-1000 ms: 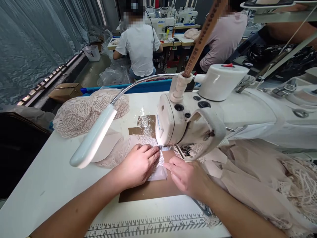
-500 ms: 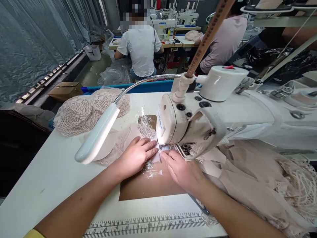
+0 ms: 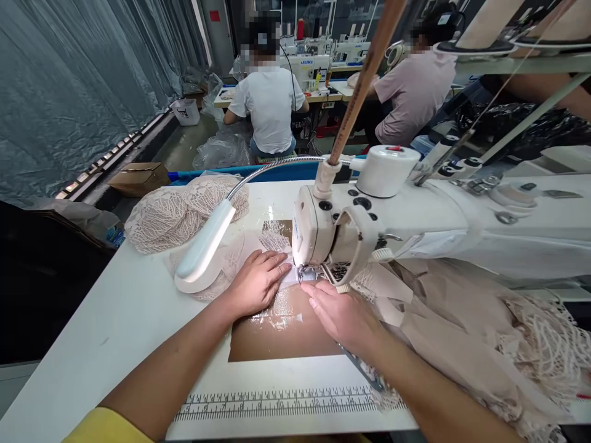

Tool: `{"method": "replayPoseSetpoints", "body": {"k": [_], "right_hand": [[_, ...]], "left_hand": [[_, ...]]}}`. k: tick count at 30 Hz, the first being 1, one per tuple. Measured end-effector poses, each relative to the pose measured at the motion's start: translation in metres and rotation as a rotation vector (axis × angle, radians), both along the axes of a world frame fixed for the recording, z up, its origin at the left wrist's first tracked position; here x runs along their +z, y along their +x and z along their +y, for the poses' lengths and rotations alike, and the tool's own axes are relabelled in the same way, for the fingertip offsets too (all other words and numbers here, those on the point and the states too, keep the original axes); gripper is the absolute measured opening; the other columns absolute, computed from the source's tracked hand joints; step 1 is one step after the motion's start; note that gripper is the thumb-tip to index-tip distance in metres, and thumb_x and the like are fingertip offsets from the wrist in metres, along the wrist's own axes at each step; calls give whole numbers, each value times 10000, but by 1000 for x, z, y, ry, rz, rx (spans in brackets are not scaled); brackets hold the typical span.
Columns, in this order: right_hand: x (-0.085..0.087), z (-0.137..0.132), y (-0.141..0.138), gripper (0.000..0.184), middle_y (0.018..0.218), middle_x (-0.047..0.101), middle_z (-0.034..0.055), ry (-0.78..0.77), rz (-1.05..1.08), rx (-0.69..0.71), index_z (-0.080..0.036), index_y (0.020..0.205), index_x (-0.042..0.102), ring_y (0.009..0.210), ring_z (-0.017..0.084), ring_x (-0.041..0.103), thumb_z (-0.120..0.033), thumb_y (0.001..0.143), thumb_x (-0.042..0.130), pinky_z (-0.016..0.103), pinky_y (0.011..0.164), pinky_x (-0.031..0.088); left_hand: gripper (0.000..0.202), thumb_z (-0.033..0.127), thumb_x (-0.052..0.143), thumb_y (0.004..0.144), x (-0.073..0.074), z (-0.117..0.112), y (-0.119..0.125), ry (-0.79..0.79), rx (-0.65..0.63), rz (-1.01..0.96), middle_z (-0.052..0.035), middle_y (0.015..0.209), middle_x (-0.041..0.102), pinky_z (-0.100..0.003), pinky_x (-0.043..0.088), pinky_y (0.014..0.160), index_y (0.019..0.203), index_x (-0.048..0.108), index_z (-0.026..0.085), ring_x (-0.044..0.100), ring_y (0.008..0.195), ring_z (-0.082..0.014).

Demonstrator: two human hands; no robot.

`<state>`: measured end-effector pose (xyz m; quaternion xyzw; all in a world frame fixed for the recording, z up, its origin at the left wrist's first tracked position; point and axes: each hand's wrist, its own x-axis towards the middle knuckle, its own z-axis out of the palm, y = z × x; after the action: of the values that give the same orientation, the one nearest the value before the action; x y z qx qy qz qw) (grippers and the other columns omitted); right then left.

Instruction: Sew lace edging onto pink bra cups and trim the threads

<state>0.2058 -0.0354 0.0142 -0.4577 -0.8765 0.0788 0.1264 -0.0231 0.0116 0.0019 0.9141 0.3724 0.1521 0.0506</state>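
My left hand (image 3: 257, 282) lies flat, fingers stretched out, on pale lace fabric (image 3: 233, 255) just left of the needle of a white sewing machine (image 3: 351, 231). My right hand (image 3: 344, 317) rests flat on the fabric right of the needle, fingertips pointing at the presser foot (image 3: 305, 274). Both hands press the lace down on the brown taped patch (image 3: 281, 326) of the table. The needle itself is hidden under the machine head.
A gooseneck lamp (image 3: 203, 249) hangs over the left of the work. A heap of lace (image 3: 184, 209) lies at the back left, and more beige fabric (image 3: 466, 344) piles up at the right. A printed ruler (image 3: 277, 403) runs along the table's front edge. Two people sit at machines behind.
Both hands have slid forward toward the needle, carrying the lace further under the machine head. The white fabric edge once between my hands has moved away, baring more brown patch.
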Motion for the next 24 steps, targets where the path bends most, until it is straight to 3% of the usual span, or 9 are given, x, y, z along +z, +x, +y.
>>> {"method": "replayPoseSetpoints", "body": {"k": [4,8,10,14,17,19,21,24], "right_hand": [[28,-11,11,266,849,664,55,-164,-55,41,-202,1035,642,741,180,606,-197,921,402,274,626,406],[47,-30,25,144,780,632,39,-324,-218,3,-202,844,632,685,186,601,-254,879,503,271,567,360],[45,-39,29,137,847,642,54,-340,-256,4,-195,928,646,740,207,618,-253,838,561,282,603,392],[26,-52,28,438,1005,647,113,-236,-356,59,-140,1224,588,898,256,622,-101,789,549,335,737,456],[11,-52,26,497,987,665,138,-125,-403,43,-82,1239,584,882,265,627,-12,755,498,350,753,474],[5,-49,27,432,948,678,132,-67,-337,9,-87,1210,603,854,256,633,-35,806,458,347,734,482],[4,-44,30,356,903,683,112,-58,-220,-23,-123,1157,625,816,238,638,-97,880,404,335,703,483],[9,-40,36,287,811,663,71,-127,-37,-70,-177,933,645,735,209,619,-191,937,358,311,644,465]], "left_hand": [[374,304,434,919,3,-5,0,-6,67,-9,-144,1284,562,-469,355,1004,1235,574,163,482,1188,-295],[415,347,486,896,2,-8,0,13,156,-37,-158,1314,550,-485,366,1012,1251,568,148,496,1194,-311],[397,321,507,883,0,-6,-2,9,207,-79,-167,1301,564,-508,371,1008,1226,592,141,505,1192,-327],[294,191,477,877,1,-6,-8,-39,259,-170,-169,1208,634,-508,427,963,1085,677,133,572,1120,-317],[228,139,519,844,10,-25,-7,-129,128,-186,-93,1093,702,-375,481,941,945,720,179,636,1022,-225],[212,133,550,838,21,-48,-3,-264,-93,-203,-59,1070,713,-318,468,969,933,724,208,637,1029,-187],[221,167,586,836,33,-70,0,-401,-271,-216,-67,1140,687,-341,436,1016,1009,712,222,588,1124,-205],[336,258,664,801,47,-87,-4,-522,-249,-271,-91,1274,606,-376,426,1037,1135,667,221,514,1221,-240]]}}
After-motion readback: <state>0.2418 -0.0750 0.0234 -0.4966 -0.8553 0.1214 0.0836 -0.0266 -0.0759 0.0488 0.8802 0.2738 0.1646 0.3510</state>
